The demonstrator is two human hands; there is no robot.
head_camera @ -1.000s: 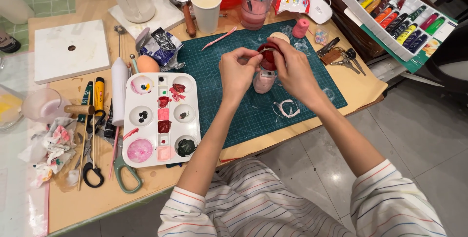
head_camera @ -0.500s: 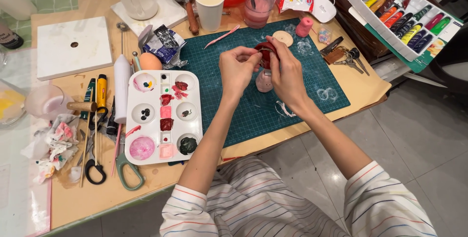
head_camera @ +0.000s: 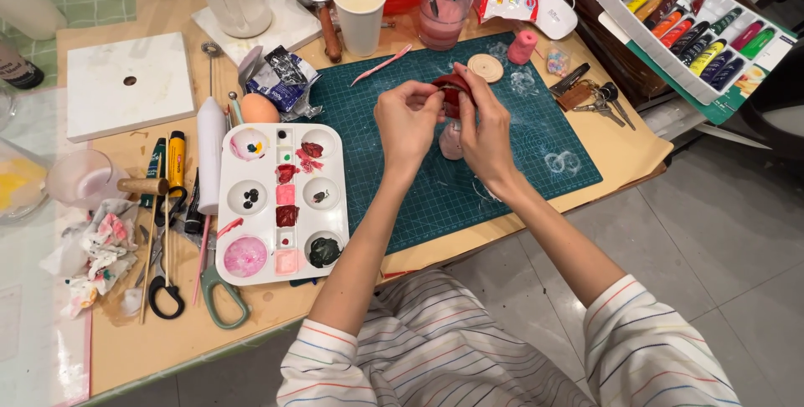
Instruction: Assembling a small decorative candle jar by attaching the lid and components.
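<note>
- Head view, looking straight down on both hands, raised together over a dark green gridded cutting mat [head_camera: 402, 198].
- Left hand [head_camera: 408, 118]: grip clenched, thumb and fingertips pinching the near-left edge of a small dark red clay-like piece [head_camera: 452, 85].
- Right hand [head_camera: 486, 126]: grip also grasping the same red piece, fingers wrapped over its far-right side, thumb tucked in behind.
- Red piece held between the two grips, lifted off the mat, partly hidden by fingers; exact shape not clear.
- Directly below the grips: a small pale pink rounded figure [head_camera: 452, 143] standing on the mat, just under the red piece; touching it or not, cannot tell.
- Compared with half a second ago and a full second ago: same two-handed pinch, same spot above the mat, only slight shifts of the fingers around the red piece. Judged as fine shaping or fitting work carried on in place, not a pick-up or a put-down.
- Just beyond the grips: a flat round wooden disc [head_camera: 485, 67] and a small pink spool [head_camera: 522, 47].
- Well off to the left of the grips: a white plastic paint palette [head_camera: 335, 206] with red, pink and black wells.
- Further left still: green-handled scissors [head_camera: 213, 290] on the paper-covered bench [head_camera: 167, 340].
- Far right of the grips: a white tray of coloured paint tubes [head_camera: 699, 26], untouched.
</note>
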